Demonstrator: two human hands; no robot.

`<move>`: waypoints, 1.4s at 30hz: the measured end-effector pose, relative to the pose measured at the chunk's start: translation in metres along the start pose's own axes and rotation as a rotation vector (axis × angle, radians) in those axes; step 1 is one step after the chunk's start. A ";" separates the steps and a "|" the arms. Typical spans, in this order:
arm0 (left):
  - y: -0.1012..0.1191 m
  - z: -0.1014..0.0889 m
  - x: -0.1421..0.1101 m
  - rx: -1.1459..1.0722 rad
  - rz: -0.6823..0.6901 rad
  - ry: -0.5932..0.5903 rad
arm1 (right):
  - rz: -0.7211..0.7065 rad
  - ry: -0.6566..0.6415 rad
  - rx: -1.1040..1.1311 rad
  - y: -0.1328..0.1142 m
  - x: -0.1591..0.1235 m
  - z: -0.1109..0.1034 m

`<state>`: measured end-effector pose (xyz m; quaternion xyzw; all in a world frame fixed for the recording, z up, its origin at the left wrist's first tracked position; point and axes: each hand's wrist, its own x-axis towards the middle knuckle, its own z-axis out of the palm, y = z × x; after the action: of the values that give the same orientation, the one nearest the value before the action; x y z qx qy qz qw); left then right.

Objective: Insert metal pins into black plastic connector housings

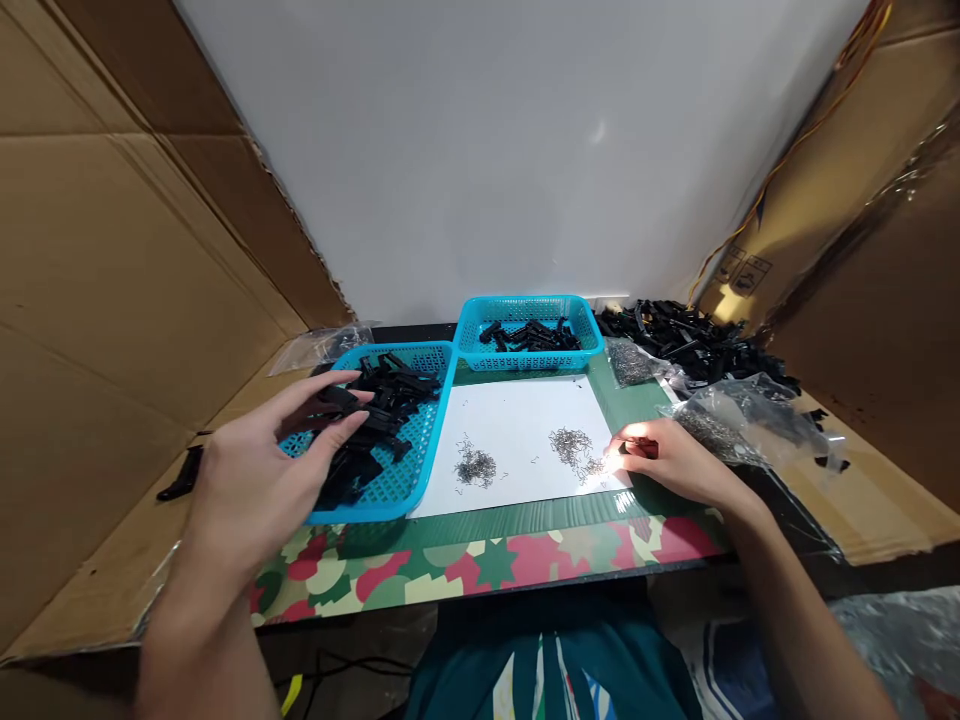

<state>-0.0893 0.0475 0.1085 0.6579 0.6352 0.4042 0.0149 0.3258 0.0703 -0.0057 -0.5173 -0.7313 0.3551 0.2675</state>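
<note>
My left hand (259, 462) hovers with fingers spread over the near blue basket (409, 478), which is filled with black plastic parts (379, 400); it holds nothing. My right hand (667, 460) rests at the right edge of a white sheet (517, 420), fingers pinched together beside a pile of small metal springs (574, 447). Whatever the pinch holds is too small to make out. A second spring pile (475, 466) lies nearer the sheet's left side.
A second blue basket (529, 338) with black parts stands at the back. Loose black parts (690, 340) and clear plastic bags (739, 415) lie at the right. Cardboard walls (112, 280) flank both sides. A lone black part (180, 478) lies at the left.
</note>
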 end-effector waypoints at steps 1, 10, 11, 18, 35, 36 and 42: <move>0.008 0.005 -0.008 -0.166 -0.022 -0.018 | 0.003 -0.002 -0.012 -0.001 -0.001 0.002; 0.055 0.070 -0.083 -0.576 0.002 -0.149 | -0.013 -0.051 -0.078 -0.001 -0.009 0.009; 0.056 0.077 -0.089 -0.597 -0.045 -0.186 | -0.010 -0.056 -0.075 -0.001 -0.010 0.009; 0.054 0.106 -0.101 -0.766 -0.276 -0.382 | 0.002 -0.031 0.034 -0.009 -0.021 0.009; 0.066 0.112 -0.119 -0.905 -0.379 -0.423 | -0.139 -0.030 0.668 -0.078 -0.018 0.081; 0.066 0.112 -0.119 -0.916 -0.389 -0.434 | -0.137 -0.027 0.660 -0.079 -0.018 0.081; 0.069 0.112 -0.120 -0.923 -0.403 -0.443 | -0.144 0.118 0.549 -0.082 -0.018 0.084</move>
<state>0.0453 -0.0127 0.0086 0.5177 0.4869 0.4821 0.5123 0.2207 0.0157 0.0084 -0.3920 -0.6258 0.4893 0.4640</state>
